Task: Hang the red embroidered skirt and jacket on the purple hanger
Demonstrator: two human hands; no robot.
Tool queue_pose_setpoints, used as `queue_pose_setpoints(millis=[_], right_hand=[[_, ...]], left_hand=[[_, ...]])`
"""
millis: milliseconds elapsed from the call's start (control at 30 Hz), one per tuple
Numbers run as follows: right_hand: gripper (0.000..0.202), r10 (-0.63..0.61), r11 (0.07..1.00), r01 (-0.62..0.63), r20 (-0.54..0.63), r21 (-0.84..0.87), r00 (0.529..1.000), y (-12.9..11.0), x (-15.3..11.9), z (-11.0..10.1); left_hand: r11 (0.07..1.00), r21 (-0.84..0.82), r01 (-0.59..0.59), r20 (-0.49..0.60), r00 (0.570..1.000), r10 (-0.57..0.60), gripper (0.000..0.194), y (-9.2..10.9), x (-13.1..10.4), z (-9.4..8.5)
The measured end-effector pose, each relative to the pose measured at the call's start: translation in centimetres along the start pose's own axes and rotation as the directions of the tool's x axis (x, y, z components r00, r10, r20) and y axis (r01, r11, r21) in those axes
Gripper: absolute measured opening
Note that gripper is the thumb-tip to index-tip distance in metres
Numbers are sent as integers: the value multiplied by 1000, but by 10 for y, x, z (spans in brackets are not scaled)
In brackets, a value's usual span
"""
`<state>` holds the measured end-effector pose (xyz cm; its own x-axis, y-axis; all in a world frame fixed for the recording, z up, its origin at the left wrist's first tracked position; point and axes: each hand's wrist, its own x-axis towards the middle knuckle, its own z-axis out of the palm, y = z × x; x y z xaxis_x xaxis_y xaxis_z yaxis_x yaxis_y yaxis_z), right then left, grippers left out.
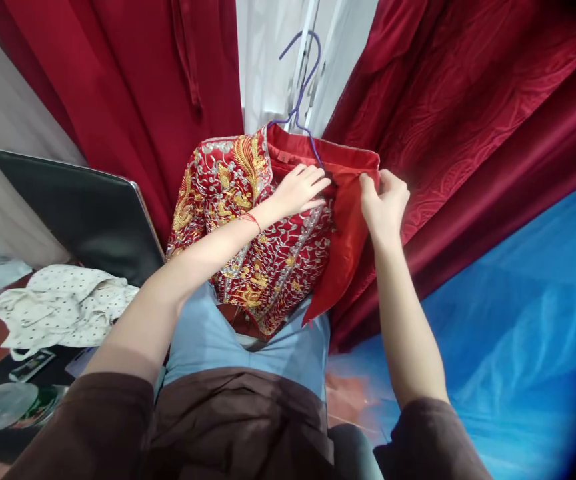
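A red jacket [248, 220] thick with gold and silver embroidery hangs on a purple wire hanger [302, 87] in front of me. My left hand [301, 190] rests on the jacket's open front, fingers curled into the fabric just below the collar. My right hand [383, 203] pinches the plain red lining edge [348, 233] at the right of the collar. The hanger's hook goes up in front of white cloth; what it hangs from is hidden.
Dark red curtains [133, 87] hang left and right, with white cloth [268, 60] between them. A black chair back [83, 213] stands at left, a white dotted garment [63, 303] below it. Blue sheeting [518, 347] covers the lower right.
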<state>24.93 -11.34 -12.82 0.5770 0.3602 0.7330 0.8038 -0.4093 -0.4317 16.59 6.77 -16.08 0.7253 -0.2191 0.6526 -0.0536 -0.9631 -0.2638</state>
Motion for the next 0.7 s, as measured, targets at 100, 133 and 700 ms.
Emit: queue_pose_setpoints(millis=[100,133,700], right_hand=[[44,-14,1000,14,16,-4,1000,9,9,0],[43,-18,1000,18,8,-18,1000,11,11,0],[30,-60,994,77,189,-83,980,-16,-18,-2]], left_hand=[[1000,9,26,-33,999,-26,32,18,13,14],[999,13,36,-41,999,-35,29,22,17,18],[932,-237,275,-228,917,-328,39,-3,55,18]])
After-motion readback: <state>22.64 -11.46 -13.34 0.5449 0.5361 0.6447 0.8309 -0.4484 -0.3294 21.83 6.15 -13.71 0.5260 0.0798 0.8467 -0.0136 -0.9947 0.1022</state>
